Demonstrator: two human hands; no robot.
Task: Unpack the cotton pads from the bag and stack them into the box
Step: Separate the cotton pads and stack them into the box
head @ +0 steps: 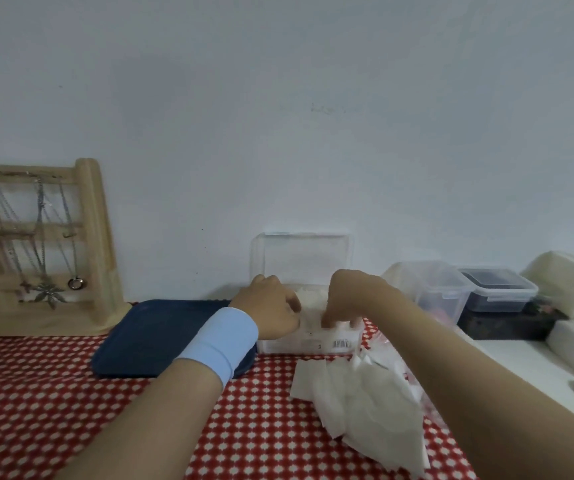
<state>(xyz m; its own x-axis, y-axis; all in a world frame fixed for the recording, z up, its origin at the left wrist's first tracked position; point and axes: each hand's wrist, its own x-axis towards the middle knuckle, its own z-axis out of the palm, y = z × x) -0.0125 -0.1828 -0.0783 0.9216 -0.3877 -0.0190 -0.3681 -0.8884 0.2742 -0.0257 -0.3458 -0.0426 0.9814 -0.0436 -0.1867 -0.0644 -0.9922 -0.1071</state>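
Your 2 hands meet at the clear box [313,342], which stands on the red dotted cloth [53,393] with its lid [301,258] raised against the wall. Your left hand [268,306] is curled round the box's left rim, just beside the blue tray [161,337]. Your right hand [348,299] points its fingertips down onto the cotton pads [308,299] inside; I cannot tell whether it pinches any. More loose pads [365,393] lie heaped before the box, on the crumpled bag [382,344].
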